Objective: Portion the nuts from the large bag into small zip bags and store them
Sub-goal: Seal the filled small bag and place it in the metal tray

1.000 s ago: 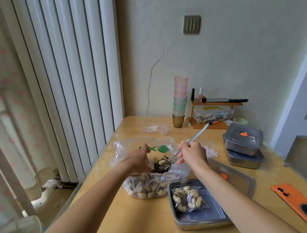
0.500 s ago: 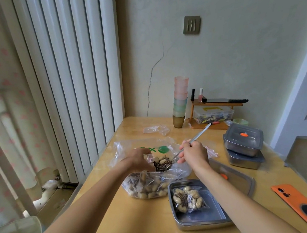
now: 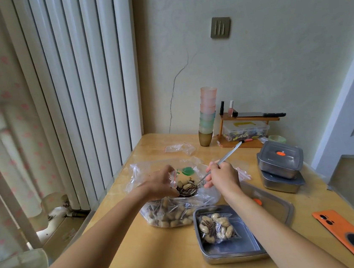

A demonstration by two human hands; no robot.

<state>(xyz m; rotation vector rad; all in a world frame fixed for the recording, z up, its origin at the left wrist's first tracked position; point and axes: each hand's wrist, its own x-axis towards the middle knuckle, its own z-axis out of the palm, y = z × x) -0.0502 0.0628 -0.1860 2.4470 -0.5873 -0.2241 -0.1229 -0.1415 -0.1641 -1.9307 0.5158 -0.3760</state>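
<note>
Head view: small zip bag (image 3: pixel 185 189) sits centre frame, atop the large bag (image 3: pixel 172 213) of nuts, mouth up. Left hand (image 3: pixel 158 185): fingers pinch the bag's rim on its left side, holding it open. Right hand (image 3: pixel 220 174), just right of it: fingers curled round a spoon (image 3: pixel 223 158). The handle slants up-right, w/ the bowl end down-left at the bag mouth. Tipping looks like the right hand's job; left only steadies. Lower right: tray (image 3: pixel 229 255) w/ one filled bag (image 3: pixel 216 228). Phone (image 3: pixel 351 237) & stacked boxes (image 3: pixel 280 161) at right, well apart. Nothing btwn spoon & mouth.

Wood table (image 3: pixel 141 259): big nut bag (image 3: pixel 170 217), steel tray (image 3: pixel 230 259), stacked tins (image 3: pixel 281 162), phone (image 3: pixel 351 235), cup stack (image 3: pixel 208 117).
</note>
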